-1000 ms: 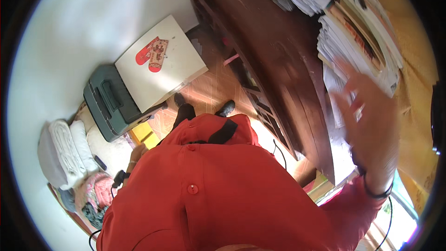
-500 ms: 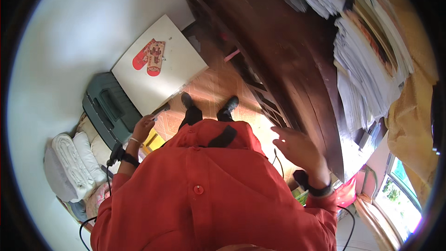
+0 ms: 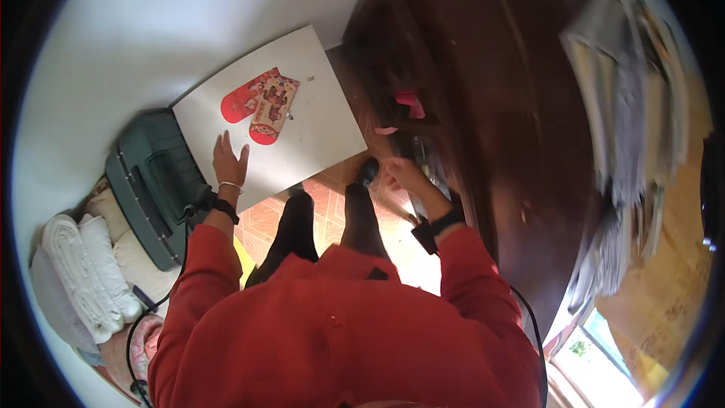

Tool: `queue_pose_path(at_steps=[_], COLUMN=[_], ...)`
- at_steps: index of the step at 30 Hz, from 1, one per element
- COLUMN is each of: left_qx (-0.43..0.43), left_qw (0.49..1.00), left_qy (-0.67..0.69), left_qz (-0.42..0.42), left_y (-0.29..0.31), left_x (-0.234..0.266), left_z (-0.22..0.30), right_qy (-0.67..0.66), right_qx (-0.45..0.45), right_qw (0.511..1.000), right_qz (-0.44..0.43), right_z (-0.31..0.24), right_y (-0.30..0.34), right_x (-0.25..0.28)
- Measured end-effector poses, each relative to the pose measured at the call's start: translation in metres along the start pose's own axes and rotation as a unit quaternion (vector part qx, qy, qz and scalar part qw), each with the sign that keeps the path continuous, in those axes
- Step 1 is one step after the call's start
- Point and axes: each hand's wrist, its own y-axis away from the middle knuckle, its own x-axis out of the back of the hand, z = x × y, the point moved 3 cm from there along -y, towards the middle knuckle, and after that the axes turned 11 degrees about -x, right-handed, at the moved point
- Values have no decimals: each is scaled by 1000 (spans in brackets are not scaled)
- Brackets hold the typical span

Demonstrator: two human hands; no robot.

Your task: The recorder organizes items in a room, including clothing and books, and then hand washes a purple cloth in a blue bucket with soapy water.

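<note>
A dark wooden cabinet [image 3: 521,106] fills the right side of the view, and the person, in a red shirt [image 3: 340,340], stands facing a white table [image 3: 325,113]. A dark green case [image 3: 151,181] is up against the table's left side, with folded white bedding [image 3: 84,279] lower down on the left. A stack of papers [image 3: 623,113] sits toward the far right, beyond the cabinet's dark wood. On the tabletop lie two flat packets: a beige patterned packet with a red rounded end [image 3: 276,104], overlapping a red packet [image 3: 240,103]. The left hand [image 3: 229,165] is over the table's near left part, open, fingers extended and thumb held apart, with nothing in its grasp; its fingertips are just beside the packets, though whether it touches the tabletop cannot be told. The right hand [image 3: 405,176] is between the table and the cabinet, blurred, its fingers partly bent; how far it is closed, and whether it holds anything, cannot be told. Black wristbands circle both wrists, and a thin pale bracelet [image 3: 229,186] sits by the left one [image 3: 226,211].
</note>
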Motion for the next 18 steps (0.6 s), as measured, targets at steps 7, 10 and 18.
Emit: queue_pose_path(at_steps=[7, 10, 18], left_qx=[-72, -49, -34], left_qw=[996, 997, 993], left_qy=[-1, -47, -107], left_qz=[57, 41, 25], left_y=[-39, -32, -37], left_x=[-50, -72, -80], left_z=[-7, -7, -1], right_qy=[265, 331, 485], right_qx=[87, 114, 97], right_qw=[958, 934, 866], right_qz=[71, 78, 73], right_z=[-55, -86, -109], right_y=[-235, -297, -435], right_x=[9, 11, 0])
